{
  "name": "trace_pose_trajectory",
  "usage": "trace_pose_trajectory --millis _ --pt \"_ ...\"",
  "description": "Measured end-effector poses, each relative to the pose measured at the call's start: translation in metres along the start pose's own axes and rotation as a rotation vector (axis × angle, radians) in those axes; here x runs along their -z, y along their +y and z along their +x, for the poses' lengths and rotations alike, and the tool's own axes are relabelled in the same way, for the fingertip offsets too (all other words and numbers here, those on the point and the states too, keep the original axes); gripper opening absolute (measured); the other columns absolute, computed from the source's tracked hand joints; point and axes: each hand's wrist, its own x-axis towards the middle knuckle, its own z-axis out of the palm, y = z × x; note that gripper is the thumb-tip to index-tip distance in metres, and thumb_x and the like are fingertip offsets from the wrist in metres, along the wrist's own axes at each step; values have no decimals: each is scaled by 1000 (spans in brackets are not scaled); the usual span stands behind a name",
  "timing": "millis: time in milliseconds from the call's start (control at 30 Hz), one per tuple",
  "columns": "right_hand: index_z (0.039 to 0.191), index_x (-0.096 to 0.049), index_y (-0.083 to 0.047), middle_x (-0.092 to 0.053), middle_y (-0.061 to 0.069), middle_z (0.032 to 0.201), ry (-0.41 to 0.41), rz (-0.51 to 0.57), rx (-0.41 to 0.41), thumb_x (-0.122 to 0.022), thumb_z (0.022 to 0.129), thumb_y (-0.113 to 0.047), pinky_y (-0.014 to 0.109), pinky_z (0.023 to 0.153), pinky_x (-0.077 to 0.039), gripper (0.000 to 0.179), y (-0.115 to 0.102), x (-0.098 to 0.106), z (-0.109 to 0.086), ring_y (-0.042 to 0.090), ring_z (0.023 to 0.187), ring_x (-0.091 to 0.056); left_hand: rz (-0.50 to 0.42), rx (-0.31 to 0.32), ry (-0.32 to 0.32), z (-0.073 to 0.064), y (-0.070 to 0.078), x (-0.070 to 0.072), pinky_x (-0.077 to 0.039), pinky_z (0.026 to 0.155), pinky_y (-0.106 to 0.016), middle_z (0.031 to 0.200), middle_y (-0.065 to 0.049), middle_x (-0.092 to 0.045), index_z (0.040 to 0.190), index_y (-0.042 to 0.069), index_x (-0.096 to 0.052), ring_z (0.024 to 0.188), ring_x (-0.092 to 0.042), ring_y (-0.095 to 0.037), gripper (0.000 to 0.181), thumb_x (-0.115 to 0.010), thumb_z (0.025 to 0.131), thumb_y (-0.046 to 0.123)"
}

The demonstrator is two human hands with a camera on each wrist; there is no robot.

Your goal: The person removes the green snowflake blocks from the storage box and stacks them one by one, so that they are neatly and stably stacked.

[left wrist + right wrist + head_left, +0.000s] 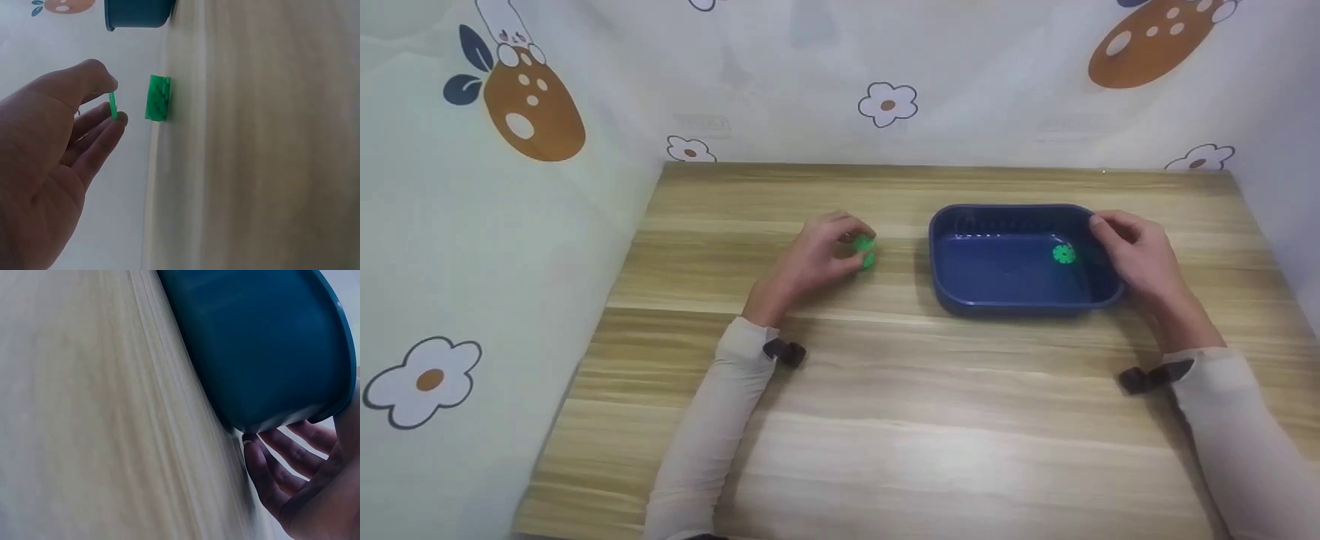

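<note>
My left hand (819, 255) is left of the bin, pinching a thin green disc (113, 106) between thumb and fingertip. Close by on the tabletop stands a small green block (158, 98) that looks like several discs stacked together; the head view shows it only partly, behind the fingers. My right hand (1144, 255) grips the right end of a dark blue plastic bin (1027, 306), thumb over the rim and the other fingers along the outer wall. Inside that bin, toward its right side, lies one green disc with a notched, snowflake-like edge (1063, 253).
A wood-grain table (885, 420) holds everything. Behind it and to the left hangs a pale curtain-like sheet (780, 82) printed with flowers and orange fruit shapes. Each wrist wears a small black camera, the left one (785, 352) just above the tabletop.
</note>
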Motion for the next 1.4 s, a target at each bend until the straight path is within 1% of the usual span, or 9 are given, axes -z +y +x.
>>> trace_pose_trajectory --millis 167,233,367,467,700,900,1067,1267,1400 --pt "148 -64 -11 -67 -11 128 -5 19 -5 -54 108 -60 10 95 -43 64 0 -1 1 4 116 -55 25 30 -33 -4 -3 0 -54 106 -43 118 -11 -77 121 5 -78 113 -70 -28 27 -81 95 14" --pt "148 -64 -10 -67 -10 129 -7 41 -7 -54 108 -58 8 94 -43 64 0 -2 0 4 116 -55 24 42 -54 -5 -3 0 -54 108 -42 119 -10 -76 121 6 -78 115 -70 -26 26 -81 96 16" --pt "147 -64 -7 -67 -14 123 -1 75 -5 -55 109 -55 6 93 -44 62 -1 -2 0 4 115 -54 25 55 -93 -5 -3 -1 -57 106 -38 118 -8 -76 119 9 -79 115 -70 -23 23 -80 98 18" --pt "147 -64 -7 -67 -15 122 1 64 -7 -55 109 -55 6 93 -43 62 -1 -2 -1 3 115 -55 38 53 -105 -5 -3 -1 -56 107 -38 117 -8 -76 118 9 -79 115 -69 -23 22 -81 98 19" --pt "150 -62 -10 -63 2 141 -19 50 -36 -52 109 -59 12 99 -42 65 -1 -2 1 5 120 -53 21 58 -132 -5 -3 1 -57 105 -41 117 -9 -77 120 7 -79 114 -70 -25 24 -82 98 18" --pt "150 -61 -10 -62 5 144 -24 58 -40 -52 108 -61 11 98 -42 67 -2 -1 0 8 123 -53 -10 102 -159 -5 -3 2 -59 104 -41 122 -9 -76 126 6 -76 115 -71 -23 30 -80 99 17" --pt "150 -61 -9 -63 1 139 -24 70 -48 -54 107 -63 10 97 -43 69 -2 -1 0 8 122 -54 -14 126 -184 -5 -2 3 -58 106 -40 127 -7 -75 132 8 -74 117 -70 -21 37 -82 98 19" --pt "147 -65 -8 -66 -16 123 2 46 -9 -55 108 -58 8 95 -42 64 0 -1 0 3 116 -54 -28 138 -193 -5 -3 2 -57 109 -40 128 -7 -76 133 6 -73 120 -71 -21 39 -82 97 18" --pt "147 -65 -8 -66 -18 124 8 50 -4 -55 108 -57 6 96 -41 63 0 -1 0 3 118 -54 -44 147 -194 -5 -4 1 -57 110 -40 128 -7 -76 134 4 -72 120 -71 -21 40 -82 97 17"
